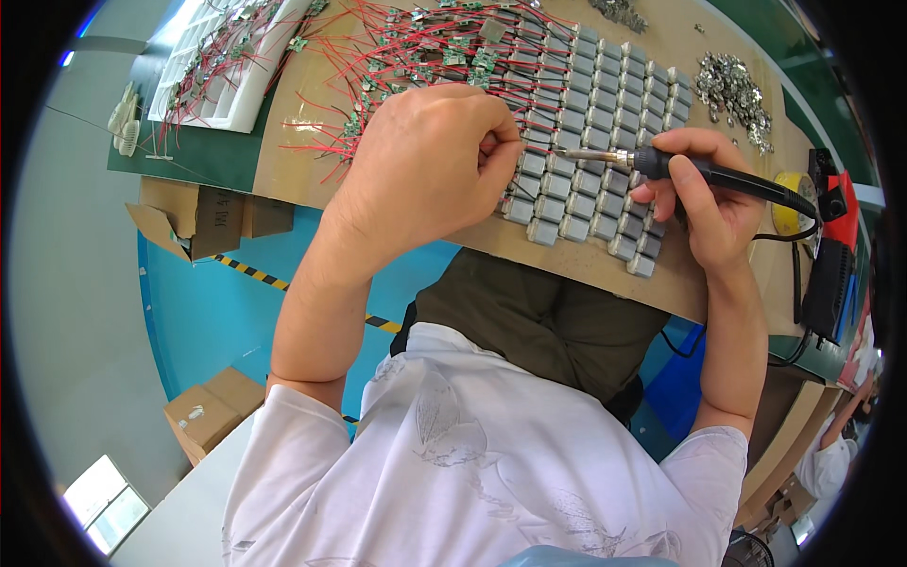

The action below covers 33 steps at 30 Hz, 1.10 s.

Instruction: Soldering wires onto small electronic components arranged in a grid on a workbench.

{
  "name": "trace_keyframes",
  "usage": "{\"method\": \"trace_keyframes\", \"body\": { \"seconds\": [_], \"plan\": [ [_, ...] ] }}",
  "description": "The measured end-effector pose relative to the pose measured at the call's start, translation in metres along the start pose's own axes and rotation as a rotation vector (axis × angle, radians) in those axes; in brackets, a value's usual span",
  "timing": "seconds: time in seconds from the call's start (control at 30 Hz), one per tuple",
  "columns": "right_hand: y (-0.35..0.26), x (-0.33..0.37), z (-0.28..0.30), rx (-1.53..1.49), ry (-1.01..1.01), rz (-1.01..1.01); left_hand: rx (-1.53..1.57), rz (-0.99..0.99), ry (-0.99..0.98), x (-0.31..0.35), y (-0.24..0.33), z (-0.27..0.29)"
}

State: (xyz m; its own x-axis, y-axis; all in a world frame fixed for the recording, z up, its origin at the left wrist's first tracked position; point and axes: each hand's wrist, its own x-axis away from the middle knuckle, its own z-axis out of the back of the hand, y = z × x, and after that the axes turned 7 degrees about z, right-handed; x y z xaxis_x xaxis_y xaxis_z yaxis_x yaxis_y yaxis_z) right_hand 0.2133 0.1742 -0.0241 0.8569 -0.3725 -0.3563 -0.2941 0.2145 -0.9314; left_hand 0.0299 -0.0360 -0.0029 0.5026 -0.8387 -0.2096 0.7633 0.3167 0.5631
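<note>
My right hand (704, 194) grips a soldering iron (694, 170) with a black handle. Its metal tip points left and reaches over the rows of small grey rectangular blocks (574, 120), close to the fingers of my left hand (439, 156). That left hand is closed in a pinch above the left edge of the blocks; whatever lies between its fingertips is hidden. Beyond it spread many small green circuit boards (458, 47) with thin red and black wires (378, 28), some wires running to the blocks.
A pile of small shiny metal pieces (732, 90) lies at the far right, near a yellow tape roll (792, 200) and a red-and-black device (836, 222). At the left stands a white tray (236, 109) holding more wired boards. Cardboard boxes (217, 406) sit below the table.
</note>
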Motion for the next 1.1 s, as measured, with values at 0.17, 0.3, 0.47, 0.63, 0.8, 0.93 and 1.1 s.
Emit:
{"method": "trace_keyframes", "body": {
  "seconds": [0.17, 0.3, 0.47, 0.63, 0.8, 0.93, 1.1],
  "plan": [
    [0.0006, 0.0008, 0.0006, -0.010, 0.004, 0.015, -0.004, 0.005, 0.001, 0.0003, 0.0001, -0.0002],
    [-0.0004, 0.0008, 0.0001, -0.002, -0.001, -0.004, -0.008, 0.005, 0.001, 0.0002, -0.0004, -0.0010],
    [-0.0007, 0.0011, 0.0000, -0.002, 0.000, -0.003, -0.010, 0.016, -0.002, 0.0004, 0.0009, -0.0007],
    [-0.0021, 0.0011, -0.0012, 0.022, 0.004, -0.006, -0.011, 0.012, -0.002, 0.0008, 0.0008, -0.0009],
    [-0.0011, 0.0018, -0.0004, 0.017, 0.010, -0.005, -0.014, 0.009, -0.003, 0.0006, 0.0008, -0.0013],
    [-0.0014, 0.0018, -0.0006, 0.026, 0.010, 0.003, -0.015, 0.009, 0.001, 0.0010, 0.0011, -0.0010],
    [-0.0026, 0.0011, -0.0004, 0.044, -0.001, 0.004, -0.015, 0.013, -0.004, 0.0008, 0.0012, -0.0010]
  ]
}}
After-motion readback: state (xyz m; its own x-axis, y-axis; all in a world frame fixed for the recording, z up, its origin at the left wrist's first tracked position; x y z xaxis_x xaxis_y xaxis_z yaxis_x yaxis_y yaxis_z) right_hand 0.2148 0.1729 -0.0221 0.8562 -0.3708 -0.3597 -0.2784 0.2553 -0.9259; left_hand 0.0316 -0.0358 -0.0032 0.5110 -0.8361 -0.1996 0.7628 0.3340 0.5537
